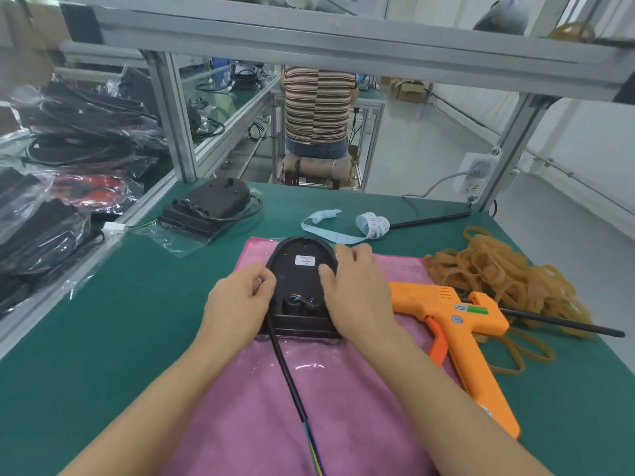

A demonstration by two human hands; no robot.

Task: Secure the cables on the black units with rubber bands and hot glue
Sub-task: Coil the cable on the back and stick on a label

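Far left, bagged black units (51, 228) are stacked beside the green surface (113, 324), with a second unit (209, 204) lying further back. On the pink cloth (261, 424) the left hand (237, 304) curls against the edge of the black unit (299, 286), apparently pinching something small there, though I cannot tell what. Its cable (287, 372) trails toward the person. The right hand (357, 290) rests flat on the unit, fingers relaxed. The unit seems to be getting positioned; next comes a band from the rubber bands (494, 269), then the orange glue gun (457, 321).
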